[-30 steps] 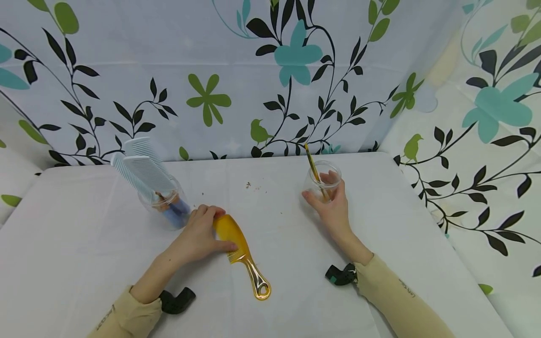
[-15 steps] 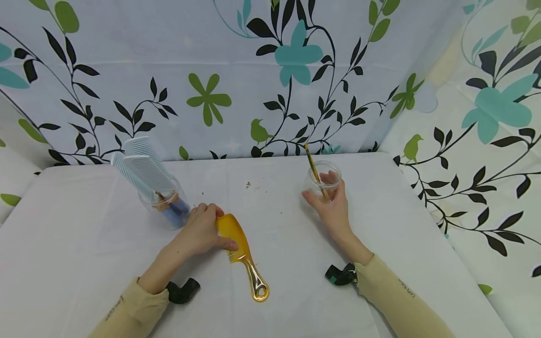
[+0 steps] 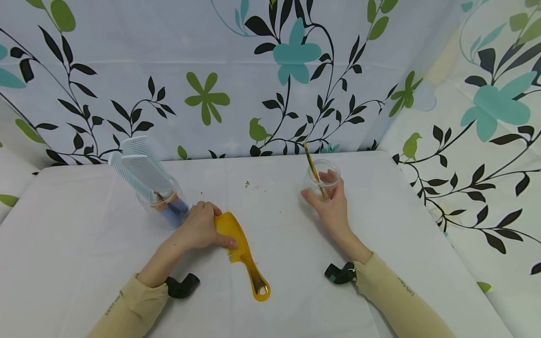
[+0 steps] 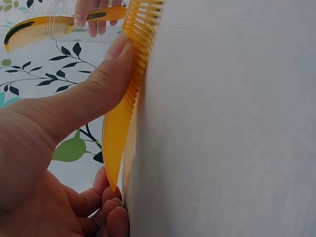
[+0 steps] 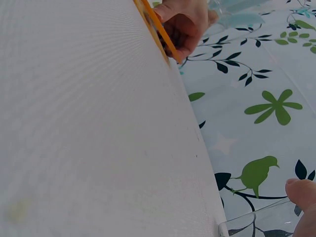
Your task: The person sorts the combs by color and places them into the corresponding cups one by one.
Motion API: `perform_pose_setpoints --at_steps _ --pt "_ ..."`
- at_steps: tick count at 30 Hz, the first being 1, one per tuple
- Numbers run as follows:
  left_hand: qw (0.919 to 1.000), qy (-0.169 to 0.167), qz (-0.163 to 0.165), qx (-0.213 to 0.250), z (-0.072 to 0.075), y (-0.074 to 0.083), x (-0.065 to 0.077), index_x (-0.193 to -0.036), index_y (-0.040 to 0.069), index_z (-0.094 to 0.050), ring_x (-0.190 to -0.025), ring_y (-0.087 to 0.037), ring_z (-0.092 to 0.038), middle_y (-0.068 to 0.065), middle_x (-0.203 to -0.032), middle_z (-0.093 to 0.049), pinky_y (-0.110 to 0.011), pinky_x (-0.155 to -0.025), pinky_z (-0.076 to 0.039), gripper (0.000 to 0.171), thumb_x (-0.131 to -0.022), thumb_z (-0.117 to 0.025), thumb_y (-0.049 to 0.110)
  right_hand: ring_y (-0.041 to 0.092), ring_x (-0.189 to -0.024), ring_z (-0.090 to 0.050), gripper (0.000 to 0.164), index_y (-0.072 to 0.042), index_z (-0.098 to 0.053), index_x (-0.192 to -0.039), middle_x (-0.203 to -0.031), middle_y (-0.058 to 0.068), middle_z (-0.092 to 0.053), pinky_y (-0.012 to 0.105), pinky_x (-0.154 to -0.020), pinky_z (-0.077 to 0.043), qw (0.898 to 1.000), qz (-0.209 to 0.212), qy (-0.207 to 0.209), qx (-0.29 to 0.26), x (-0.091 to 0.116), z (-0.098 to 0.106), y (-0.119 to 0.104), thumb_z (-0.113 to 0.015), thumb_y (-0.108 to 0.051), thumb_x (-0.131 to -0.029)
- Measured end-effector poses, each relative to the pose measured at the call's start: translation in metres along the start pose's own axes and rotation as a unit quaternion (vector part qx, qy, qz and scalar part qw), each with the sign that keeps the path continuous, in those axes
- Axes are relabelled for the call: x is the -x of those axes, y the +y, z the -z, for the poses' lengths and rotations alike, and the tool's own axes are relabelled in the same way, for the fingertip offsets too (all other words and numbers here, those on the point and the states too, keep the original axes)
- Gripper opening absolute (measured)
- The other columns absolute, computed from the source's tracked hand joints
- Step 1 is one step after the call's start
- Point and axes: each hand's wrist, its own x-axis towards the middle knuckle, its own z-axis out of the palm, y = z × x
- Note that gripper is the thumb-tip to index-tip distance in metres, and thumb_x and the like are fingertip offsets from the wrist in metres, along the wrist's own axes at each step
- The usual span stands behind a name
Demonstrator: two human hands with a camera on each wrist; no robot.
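Observation:
My left hand point(image 3: 204, 226) grips a yellow comb point(image 3: 229, 226) by its toothed part, thumb over the teeth and fingertips at the far end. The comb's handle points toward the front of the table. In the left wrist view the comb point(image 4: 121, 143) lies close along the tabletop, its far tip by the curled fingers. My right hand point(image 3: 331, 209) grips a clear jar point(image 3: 324, 165) around its side. A second yellow comb point(image 3: 311, 162) leans inside that jar; the left wrist view shows the toothed end of this comb point(image 4: 39, 32) sticking out past the rim.
Left of my left hand stands another clear jar point(image 3: 179, 188) with several pale blue combs point(image 3: 145, 169) and blue-and-brown items, partly hidden. Small brown crumbs point(image 3: 247, 184) lie on the white table point(image 3: 279, 272). A patterned cloth point(image 3: 160, 56) hangs behind the table.
My left hand has shifted slightly right and away from me along the comb. The comb has tilted a little, so its handle's shine has faded. My right hand stays on the jar.

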Motion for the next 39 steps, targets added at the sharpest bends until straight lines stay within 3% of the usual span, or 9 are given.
perform_pose_setpoints --at_steps 19,26,33,39 --pt "0.9998 -0.004 0.006 0.018 0.004 0.002 0.002 -0.118 -0.005 -0.054 -0.100 -0.032 -0.047 -0.016 -0.105 -0.055 -0.045 -0.088 -0.043 0.085 -0.064 -0.092 0.048 0.029 -0.141 -0.039 0.081 -0.004 -0.027 -0.149 -0.149 0.021 -0.043 0.046 -0.119 -0.029 1.000 -0.003 0.002 0.001 -0.001 -0.001 0.000 -0.078 -0.013 -0.087" --pt "0.9983 -0.019 0.027 0.049 0.006 0.000 0.000 -0.124 -0.005 -0.049 -0.094 -0.028 -0.052 -0.014 -0.103 -0.060 -0.041 -0.083 -0.046 0.089 -0.065 -0.092 0.047 0.030 -0.142 -0.039 0.081 -0.003 -0.026 -0.150 -0.149 0.020 -0.042 0.047 -0.119 -0.029 1.000 -0.006 0.000 -0.005 -0.002 0.000 0.002 -0.077 -0.011 -0.087" --pt "0.9966 -0.028 0.034 0.069 0.007 -0.001 0.000 -0.124 -0.004 -0.045 -0.088 -0.024 -0.054 -0.013 -0.102 -0.059 -0.037 -0.078 -0.047 0.087 -0.068 -0.091 0.044 0.026 -0.141 -0.040 0.085 -0.011 -0.025 -0.152 -0.149 0.009 -0.043 0.045 -0.117 -0.031 1.000 -0.002 -0.002 -0.017 -0.011 0.000 0.034 -0.079 -0.018 -0.086" --pt "0.9956 -0.027 0.026 0.086 0.007 -0.001 -0.001 -0.125 -0.002 -0.047 -0.089 -0.023 -0.055 -0.013 -0.104 -0.060 -0.037 -0.079 -0.048 0.082 -0.069 -0.091 0.040 0.025 -0.140 -0.042 0.084 -0.012 -0.027 -0.151 -0.148 0.010 -0.045 0.047 -0.116 -0.032 1.000 0.018 0.005 -0.013 -0.011 0.000 0.037 -0.079 -0.022 -0.086"
